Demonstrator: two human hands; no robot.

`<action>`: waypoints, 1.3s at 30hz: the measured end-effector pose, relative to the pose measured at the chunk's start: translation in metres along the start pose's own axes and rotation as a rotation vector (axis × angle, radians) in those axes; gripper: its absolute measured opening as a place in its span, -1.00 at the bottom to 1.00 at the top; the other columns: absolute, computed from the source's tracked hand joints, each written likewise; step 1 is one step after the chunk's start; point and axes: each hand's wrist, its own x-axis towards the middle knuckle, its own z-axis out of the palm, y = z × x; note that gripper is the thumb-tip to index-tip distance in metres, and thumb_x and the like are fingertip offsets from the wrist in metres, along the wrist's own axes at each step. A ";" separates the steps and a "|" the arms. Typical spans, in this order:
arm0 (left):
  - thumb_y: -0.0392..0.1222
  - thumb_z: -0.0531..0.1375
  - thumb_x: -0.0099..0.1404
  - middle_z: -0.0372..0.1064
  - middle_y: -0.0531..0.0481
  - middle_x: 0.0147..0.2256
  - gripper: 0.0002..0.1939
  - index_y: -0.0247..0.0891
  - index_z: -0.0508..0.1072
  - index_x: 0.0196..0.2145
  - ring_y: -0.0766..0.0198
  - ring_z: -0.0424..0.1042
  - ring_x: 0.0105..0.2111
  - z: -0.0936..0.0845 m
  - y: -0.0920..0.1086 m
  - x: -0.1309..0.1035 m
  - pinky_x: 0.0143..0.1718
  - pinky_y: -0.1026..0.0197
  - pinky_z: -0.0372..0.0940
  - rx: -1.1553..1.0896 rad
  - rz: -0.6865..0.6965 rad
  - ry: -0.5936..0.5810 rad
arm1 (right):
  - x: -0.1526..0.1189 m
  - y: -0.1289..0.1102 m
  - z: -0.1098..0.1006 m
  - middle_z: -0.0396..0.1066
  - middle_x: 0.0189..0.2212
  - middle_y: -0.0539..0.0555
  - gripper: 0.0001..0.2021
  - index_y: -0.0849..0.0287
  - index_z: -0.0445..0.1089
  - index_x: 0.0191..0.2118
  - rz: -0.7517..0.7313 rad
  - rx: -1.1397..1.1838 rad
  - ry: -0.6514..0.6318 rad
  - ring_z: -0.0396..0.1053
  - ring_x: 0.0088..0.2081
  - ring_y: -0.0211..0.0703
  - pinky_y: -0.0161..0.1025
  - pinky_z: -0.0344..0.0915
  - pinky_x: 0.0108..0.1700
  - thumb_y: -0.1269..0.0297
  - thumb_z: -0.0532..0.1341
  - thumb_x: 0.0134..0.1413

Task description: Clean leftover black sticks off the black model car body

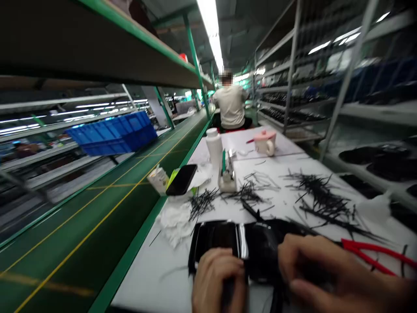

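Observation:
A glossy black part [260,243] lies on the white table at the front. My left hand [218,278] is at its near left edge, fingers bent round a dark piece that is mostly hidden. My right hand [316,269], blurred, is at the part's right side with its fingers curled together; what they hold is hidden. Red-handled pliers [371,252] lie just beyond my right hand. Thin black strips [322,195] are piled behind the part, with a smaller pile [203,202] farther left.
A dark phone [182,179], a white bottle [214,145], a lidded mug [264,142] and crumpled tissue [176,221] stand or lie on the table. A green conveyor [107,208] runs along the left. A person [230,106] sits ahead; racks [289,78] line the right.

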 end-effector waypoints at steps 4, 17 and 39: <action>-0.45 0.27 0.18 0.49 -0.07 -0.19 -0.65 -0.17 0.35 -0.12 0.07 0.45 -0.03 -0.004 0.016 -0.005 0.00 -0.02 0.42 0.134 -0.056 -0.039 | -0.013 0.006 -0.002 0.31 -0.53 0.00 -0.80 0.08 0.28 -0.39 -0.108 -0.068 0.084 0.29 -0.50 -0.25 -0.37 0.26 -0.45 0.18 0.18 0.26; -0.48 0.28 0.16 0.39 -0.05 -0.23 -0.57 -0.21 0.29 -0.07 0.12 0.41 -0.07 0.010 0.029 -0.001 0.00 0.01 0.40 0.168 0.010 -0.069 | 0.005 0.008 -0.003 0.34 -0.41 0.06 -0.88 0.15 0.30 -0.27 -0.353 -0.693 0.141 0.32 -0.49 -0.19 -0.29 0.19 -0.54 0.23 0.18 0.26; -0.62 0.29 0.08 0.36 0.13 -0.38 -0.61 -0.27 0.29 -0.24 0.34 0.41 -0.31 0.014 0.029 -0.001 -0.03 0.10 0.41 0.157 0.064 -0.001 | -0.004 0.008 0.001 0.39 -0.31 0.13 -0.75 0.19 0.34 -0.30 -0.650 -0.613 0.008 0.20 -0.38 -0.16 -0.25 0.13 -0.37 0.50 -0.05 0.31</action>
